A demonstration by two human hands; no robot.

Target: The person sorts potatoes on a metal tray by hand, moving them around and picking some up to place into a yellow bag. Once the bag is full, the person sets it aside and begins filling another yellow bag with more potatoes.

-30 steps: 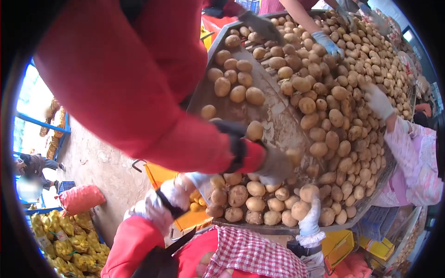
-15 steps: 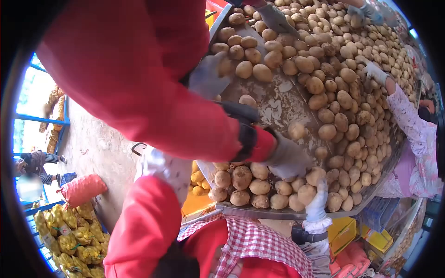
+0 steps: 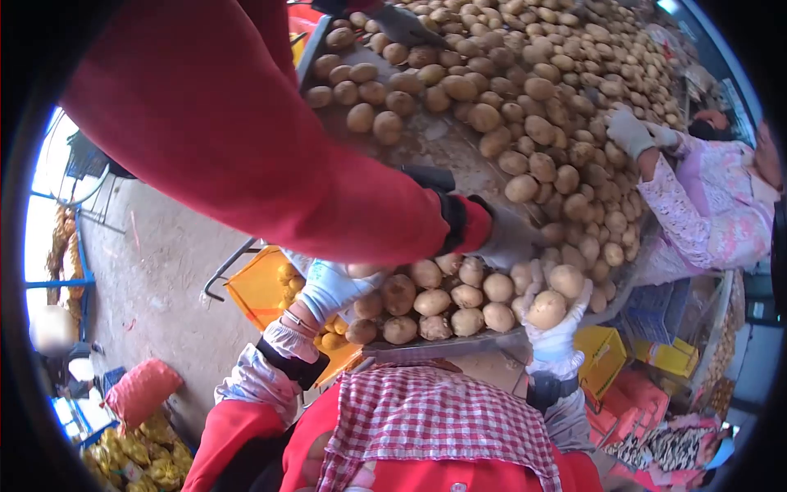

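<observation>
While a co-worker's red sleeve (image 3: 270, 172) slants down from the upper left to a gray glove (image 3: 510, 236) near the centre, the wearer's two gloved hands work along the near edge of the tabletop (image 3: 443, 148). From the lower right, the right hand (image 3: 560, 307) rises with its forearm nearly upright, palm turned up; its fingers curl partway around two potatoes (image 3: 548, 311), one above the other, thumb side on the left and the remaining fingers on the right.

From the lower left, the left forearm slopes up and rightward past a black wristband (image 3: 293, 361), and the left hand (image 3: 332, 289) points right, just beside the left end of the potato row (image 3: 432, 302) in the lower middle. Its fingers reach out partly beneath the sleeve, so I cannot tell how far they are open or whether they grip anything. A red-and-white checked apron (image 3: 434, 414) fills the bottom centre.
</observation>
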